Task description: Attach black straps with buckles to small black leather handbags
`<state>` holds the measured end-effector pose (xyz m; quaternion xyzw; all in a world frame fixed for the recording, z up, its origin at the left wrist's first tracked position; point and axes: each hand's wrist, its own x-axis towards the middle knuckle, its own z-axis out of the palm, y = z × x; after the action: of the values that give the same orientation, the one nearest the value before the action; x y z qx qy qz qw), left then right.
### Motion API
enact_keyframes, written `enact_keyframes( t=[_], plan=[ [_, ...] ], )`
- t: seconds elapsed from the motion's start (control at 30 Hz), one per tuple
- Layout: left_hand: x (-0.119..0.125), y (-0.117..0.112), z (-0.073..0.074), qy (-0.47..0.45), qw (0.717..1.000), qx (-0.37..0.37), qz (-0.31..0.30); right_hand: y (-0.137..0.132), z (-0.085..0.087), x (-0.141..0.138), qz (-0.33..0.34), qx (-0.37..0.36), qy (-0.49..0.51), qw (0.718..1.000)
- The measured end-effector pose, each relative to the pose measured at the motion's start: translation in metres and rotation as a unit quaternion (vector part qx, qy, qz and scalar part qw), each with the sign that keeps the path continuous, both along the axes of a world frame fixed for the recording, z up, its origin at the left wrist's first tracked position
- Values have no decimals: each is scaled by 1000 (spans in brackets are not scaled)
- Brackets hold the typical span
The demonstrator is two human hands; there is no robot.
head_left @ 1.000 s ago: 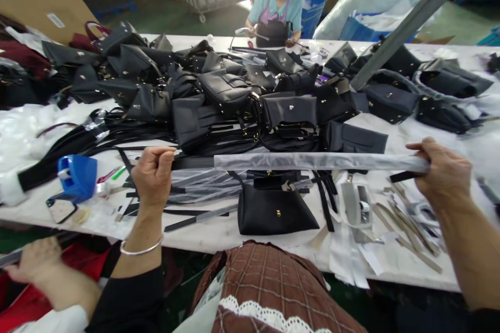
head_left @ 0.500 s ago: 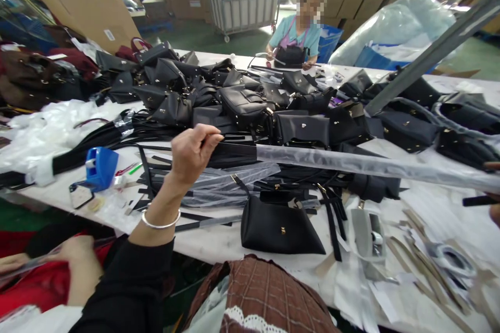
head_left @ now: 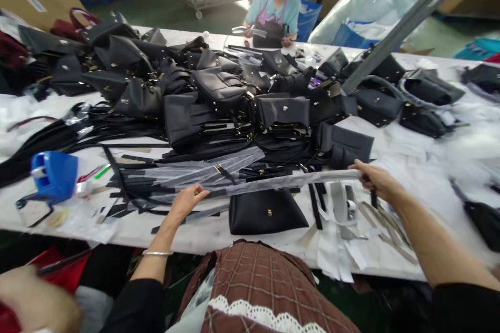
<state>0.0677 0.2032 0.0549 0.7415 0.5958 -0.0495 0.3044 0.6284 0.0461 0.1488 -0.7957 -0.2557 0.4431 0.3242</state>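
Observation:
A black strap in a clear plastic sleeve (head_left: 295,182) stretches between my two hands, just above the table. My left hand (head_left: 189,201) is closed on its dark end at the left. At the other end, my right hand (head_left: 378,181) pinches the sleeved part, and a short black piece hangs below those fingers. Under the strap lies a black handbag (head_left: 255,216) with a gold clasp, its upper part partly covered. More black straps (head_left: 156,179), several in clear sleeves, are spread on the table beyond my left hand.
Black handbags (head_left: 222,88) are heaped across the middle. A blue tape dispenser (head_left: 54,174) stands left, a grey one (head_left: 344,203) right, near beige strips (head_left: 386,223). A slanted metal post (head_left: 406,26) rises at right. One person (head_left: 273,10) sits opposite; another's blurred arm (head_left: 35,296) is lower left.
Both hands have come down nearer the table with the sleeved strap, which now crosses over the handbag. My right hand has come fully into view, and the camera has tilted down.

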Motion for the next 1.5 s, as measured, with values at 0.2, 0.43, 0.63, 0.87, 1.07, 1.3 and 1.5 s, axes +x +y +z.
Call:
enact_keyframes(
  t=[0.2,0.43,0.63,0.87,1.07,1.3,1.5],
  plan=[
    [24,-18,-14,-37,977,167,-125,29,25,-55,67,31,229,971],
    [144,-24,38,-326,909,149,-211,33,71,-85,126,80,208,967],
    [170,-26,38,-362,893,-137,-228,8,82,-62,90,110,161,977],
    [156,-30,53,-341,899,-199,-191,-15,77,-30,113,20,89,989],
    [137,-20,77,-325,904,-198,-196,-15,64,-18,218,-62,16,974],
    [119,-23,65,-282,928,-164,-182,-13,56,-12,263,-157,-306,901],
    [86,-11,22,-245,948,-170,-114,-32,68,4,198,-182,-329,905]
  ],
)
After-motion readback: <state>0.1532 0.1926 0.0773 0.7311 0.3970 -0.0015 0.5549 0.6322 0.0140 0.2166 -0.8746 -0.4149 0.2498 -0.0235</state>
